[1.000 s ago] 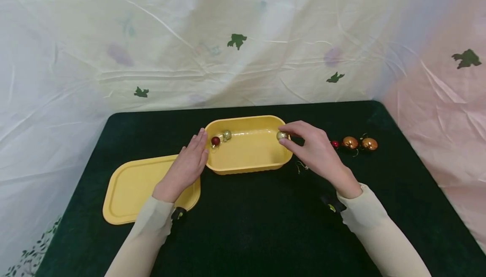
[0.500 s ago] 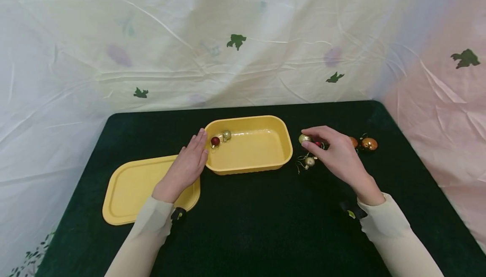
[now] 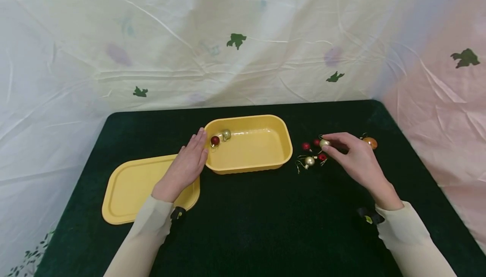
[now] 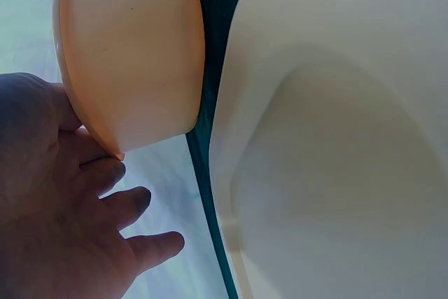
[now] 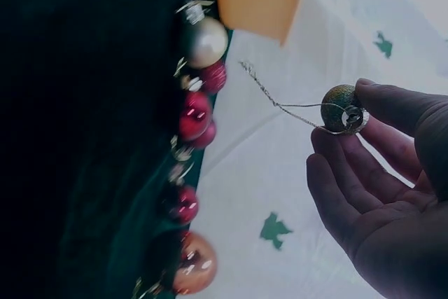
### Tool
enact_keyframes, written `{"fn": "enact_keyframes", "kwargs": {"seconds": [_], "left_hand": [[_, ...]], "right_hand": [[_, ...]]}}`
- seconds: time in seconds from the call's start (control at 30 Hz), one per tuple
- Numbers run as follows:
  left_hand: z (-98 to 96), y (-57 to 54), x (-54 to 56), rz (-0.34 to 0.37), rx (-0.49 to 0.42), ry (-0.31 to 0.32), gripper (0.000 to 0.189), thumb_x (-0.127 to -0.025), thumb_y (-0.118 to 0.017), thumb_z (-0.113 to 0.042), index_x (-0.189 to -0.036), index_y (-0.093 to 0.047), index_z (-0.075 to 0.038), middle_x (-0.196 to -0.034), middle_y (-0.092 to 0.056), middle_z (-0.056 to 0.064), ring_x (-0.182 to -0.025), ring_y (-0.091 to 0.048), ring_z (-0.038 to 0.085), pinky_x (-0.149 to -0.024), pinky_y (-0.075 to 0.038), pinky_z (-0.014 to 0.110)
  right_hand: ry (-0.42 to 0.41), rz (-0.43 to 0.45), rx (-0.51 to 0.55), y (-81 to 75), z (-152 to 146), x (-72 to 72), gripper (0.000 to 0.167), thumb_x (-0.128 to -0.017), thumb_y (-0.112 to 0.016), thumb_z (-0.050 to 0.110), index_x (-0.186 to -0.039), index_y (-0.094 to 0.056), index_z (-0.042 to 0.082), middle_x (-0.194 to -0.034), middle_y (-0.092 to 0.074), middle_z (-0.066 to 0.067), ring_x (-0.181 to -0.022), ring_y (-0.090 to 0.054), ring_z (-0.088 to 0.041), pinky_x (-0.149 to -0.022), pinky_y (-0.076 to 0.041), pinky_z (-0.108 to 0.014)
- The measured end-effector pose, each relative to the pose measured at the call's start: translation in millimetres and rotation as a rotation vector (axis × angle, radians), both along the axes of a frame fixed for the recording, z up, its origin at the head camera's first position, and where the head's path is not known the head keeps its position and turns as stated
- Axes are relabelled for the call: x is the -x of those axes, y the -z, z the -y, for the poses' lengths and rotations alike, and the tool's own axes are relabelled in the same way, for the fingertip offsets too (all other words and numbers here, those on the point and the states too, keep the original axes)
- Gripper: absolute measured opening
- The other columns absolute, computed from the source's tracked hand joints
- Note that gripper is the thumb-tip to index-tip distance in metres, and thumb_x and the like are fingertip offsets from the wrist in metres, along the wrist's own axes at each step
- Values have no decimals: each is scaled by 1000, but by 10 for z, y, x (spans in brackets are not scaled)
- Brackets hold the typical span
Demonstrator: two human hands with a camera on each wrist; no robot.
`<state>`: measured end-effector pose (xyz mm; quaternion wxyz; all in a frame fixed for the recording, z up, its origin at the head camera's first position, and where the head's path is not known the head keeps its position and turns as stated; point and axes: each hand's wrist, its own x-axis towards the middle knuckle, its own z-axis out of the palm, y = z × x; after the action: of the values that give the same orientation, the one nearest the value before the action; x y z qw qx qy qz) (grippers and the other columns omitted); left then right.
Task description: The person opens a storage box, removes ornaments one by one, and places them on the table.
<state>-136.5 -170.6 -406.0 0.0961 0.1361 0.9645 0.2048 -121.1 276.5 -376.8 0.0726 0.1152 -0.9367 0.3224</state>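
My right hand pinches a small glittery gold bauble between thumb and fingertips. In the right wrist view a looped gold string hangs from the bauble. Close under and left of that hand, several red baubles and a pale gold bauble lie on the table. Straight fingers of my left hand rest against the left end of a yellow box; the left wrist view has them at the box's wall. Inside the box, at its left, are a dark red bauble and a gold glitter bauble.
A yellow lid lies flat at the left, partly beneath my left forearm. At the right, a copper bauble shows beyond my right hand. The dark green table ends at a pale cloth backdrop.
My right hand has carried the gold bauble from over the box's right end rightward to the loose baubles, uncovering several red ones and the pale gold one. My left hand stays in place.
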Motion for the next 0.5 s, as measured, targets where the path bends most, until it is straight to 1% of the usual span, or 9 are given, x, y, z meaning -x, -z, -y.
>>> {"fn": "enact_keyframes", "kwargs": {"seconds": [0.13,0.2,0.3,0.37,0.5], "left_hand": [[-3,2,-3,4,-5,1,62,-114,-32,-34,-167,-10,-10,-174,-1,4,-159,-11,33,-123,-19,62],[-4,-3,-6,6,-7,0,62,-114,-32,-34,-167,-10,-10,-174,-1,4,-159,-10,33,-123,-18,62],[-6,-5,-7,6,-7,-1,62,-114,-32,-34,-167,-10,-10,-174,-1,4,-159,-10,33,-123,-18,62],[-8,-3,-7,6,-5,-1,62,-114,-32,-34,-167,-9,-10,-174,-1,4,-159,-10,32,-123,-18,62],[-8,-3,-8,2,-2,1,62,-114,-32,-34,-167,-9,-10,-174,-1,4,-159,-10,33,-123,-18,62]], "right_hand": [[13,11,-10,58,-112,-8,31,-102,-69,30,-127,-72,12,-119,-73,-10,-105,-69,-29,-85,-55,-49],[14,11,-19,89,-168,-3,31,-102,-69,29,-126,-72,11,-117,-73,-13,-104,-70,-32,-83,-55,-46],[17,16,-29,135,-244,15,28,-102,-70,28,-123,-73,11,-115,-74,-14,-103,-71,-35,-80,-53,-34],[18,20,-39,165,-285,27,28,-102,-70,28,-122,-74,11,-115,-75,-15,-103,-71,-35,-78,-51,-29],[16,40,-50,225,-350,46,29,-102,-69,29,-122,-74,9,-118,-74,-17,-104,-71,-37,-76,-50,-28]]}}
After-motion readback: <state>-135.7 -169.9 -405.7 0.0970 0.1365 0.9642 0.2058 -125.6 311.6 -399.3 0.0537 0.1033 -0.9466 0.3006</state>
